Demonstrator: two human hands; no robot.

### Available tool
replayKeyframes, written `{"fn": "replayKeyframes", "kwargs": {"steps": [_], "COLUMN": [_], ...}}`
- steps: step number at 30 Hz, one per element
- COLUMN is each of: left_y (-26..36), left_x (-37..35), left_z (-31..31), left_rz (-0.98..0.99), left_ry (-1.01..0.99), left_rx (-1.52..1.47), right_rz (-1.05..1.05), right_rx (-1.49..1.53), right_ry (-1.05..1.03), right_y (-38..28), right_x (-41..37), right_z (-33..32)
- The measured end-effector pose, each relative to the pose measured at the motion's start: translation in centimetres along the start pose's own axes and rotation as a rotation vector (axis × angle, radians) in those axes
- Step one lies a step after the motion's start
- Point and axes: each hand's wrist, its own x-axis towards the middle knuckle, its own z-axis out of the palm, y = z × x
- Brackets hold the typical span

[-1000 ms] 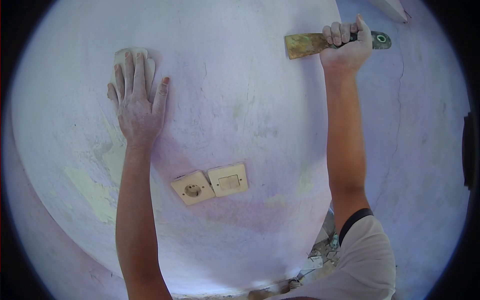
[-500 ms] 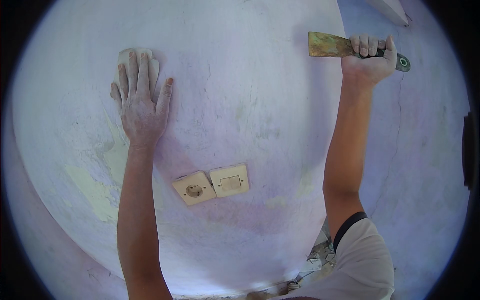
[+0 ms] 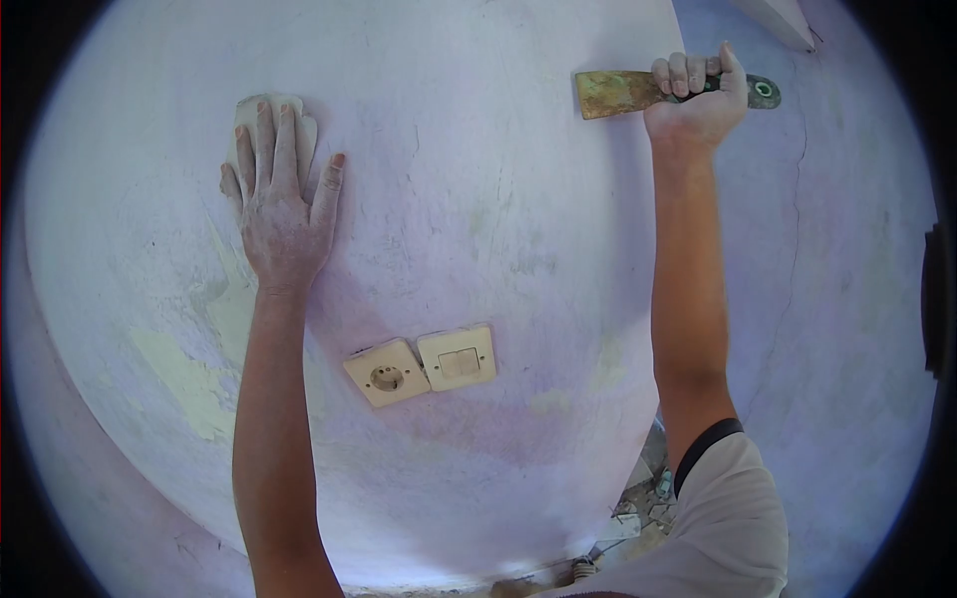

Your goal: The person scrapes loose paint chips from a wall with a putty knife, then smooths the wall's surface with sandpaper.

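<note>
The short sleeve (image 3: pixel 733 503) is pale grey with a black cuff (image 3: pixel 706 451), the hands (image 3: pixel 285 227) dusty.

Shows, on the wall (image 3: pixel 478 209), a socket (image 3: pixel 387 374) just left of a switch (image 3: pixel 457 357); above left, a pad (image 3: pixel 308 138) under the left hand (image 3: pixel 286 227); above right, a scraper (image 3: pixel 613 95) in the right hand (image 3: pixel 696 112); low right, apparently rubble (image 3: pixel 653 505).

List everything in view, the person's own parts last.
walls: two, pale lilac, ahead and right
scraper: one, brown blade, dark handle, upper right
pad: one, whitish, upper left
socket: one, cream, lower middle
switch: one, cream, beside socket
ledge: one, whitish, top right
rubble: several pieces, greyish, lower right
dark object: one, black, right edge
sleeve: one, pale grey, lower right
arms: two, bare, left and right
left hand: one, white-dusted, over pad
right hand: one, white-dusted, gripping scraper
</note>
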Motion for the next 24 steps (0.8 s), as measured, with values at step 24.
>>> {"fn": "replayKeyframes", "kwargs": {"steps": [24], "left_y": [-2.2], "left_x": [-0.7], "left_z": [2.1], "left_rz": [0.206], "left_ry": [0.186], "left_rx": [0.024], "right_rz": [1.734], "right_rx": [-1.052], "right_ry": [-0.980], "right_y": [-17.5], "right_x": [-37.7], "right_z": [-15.4]}}
